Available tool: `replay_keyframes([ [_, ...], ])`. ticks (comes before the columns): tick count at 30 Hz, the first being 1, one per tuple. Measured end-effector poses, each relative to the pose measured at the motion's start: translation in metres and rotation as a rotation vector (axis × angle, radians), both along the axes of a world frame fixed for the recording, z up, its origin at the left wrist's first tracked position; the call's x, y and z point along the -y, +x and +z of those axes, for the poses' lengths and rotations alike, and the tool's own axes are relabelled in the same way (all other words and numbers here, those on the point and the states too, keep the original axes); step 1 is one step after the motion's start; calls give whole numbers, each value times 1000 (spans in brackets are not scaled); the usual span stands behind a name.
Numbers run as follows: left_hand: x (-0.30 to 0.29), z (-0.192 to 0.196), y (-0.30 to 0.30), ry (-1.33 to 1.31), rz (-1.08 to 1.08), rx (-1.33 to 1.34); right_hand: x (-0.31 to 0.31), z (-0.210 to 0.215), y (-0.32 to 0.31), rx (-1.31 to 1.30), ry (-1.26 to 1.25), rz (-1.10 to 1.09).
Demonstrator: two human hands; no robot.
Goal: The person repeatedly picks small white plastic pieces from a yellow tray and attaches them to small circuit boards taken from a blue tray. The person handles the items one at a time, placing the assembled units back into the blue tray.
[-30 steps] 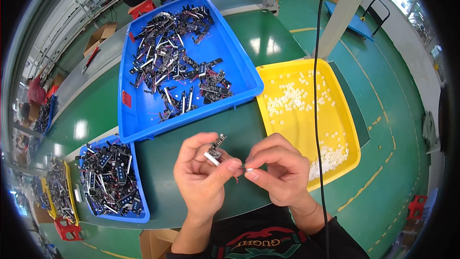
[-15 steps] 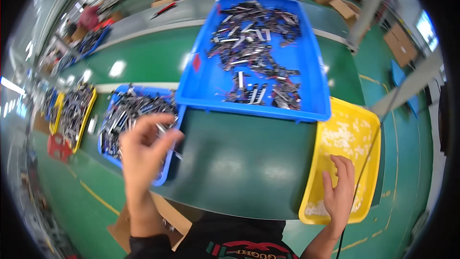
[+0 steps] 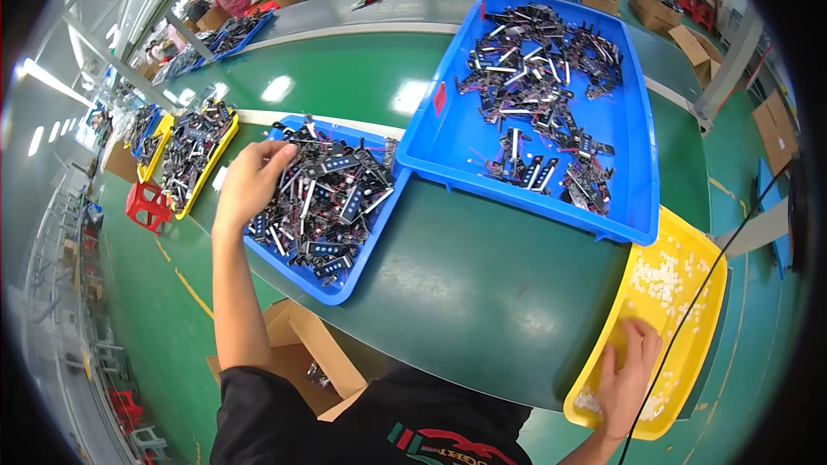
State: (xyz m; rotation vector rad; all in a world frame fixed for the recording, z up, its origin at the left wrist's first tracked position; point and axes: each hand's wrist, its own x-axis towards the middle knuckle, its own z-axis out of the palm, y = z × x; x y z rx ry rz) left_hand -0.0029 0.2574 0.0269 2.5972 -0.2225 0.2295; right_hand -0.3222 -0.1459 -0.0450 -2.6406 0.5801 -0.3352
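Observation:
My left hand is over the left side of a smaller blue tray heaped with small black electronic parts with thin wires and silvery strips. Its fingers are bent in close together at the heap; whatever lies between them is hidden. At the right, my right hand hovers low in a yellow tray, thumb apart from the curled fingers and nothing visible between them. Small white pieces are scattered over that tray's bottom.
A large blue tray with more such parts stands at the far right of the green table. An open cardboard box sits below the near edge. A black cable crosses the yellow tray. Yellow trays and a red stool stand left.
My left hand has gone from in front of the smaller blue tray to its left part, fingers closer together. The whole view has shifted leftward. My right hand stays in the yellow tray.

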Motion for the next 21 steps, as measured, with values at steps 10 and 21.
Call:
replay_keyframes([
  [10,167,6,-42,93,-452,303,6,-9,12,21,-179,21],
  [21,273,-59,27,232,-463,-36,5,-13,5,235,-36,-78],
])
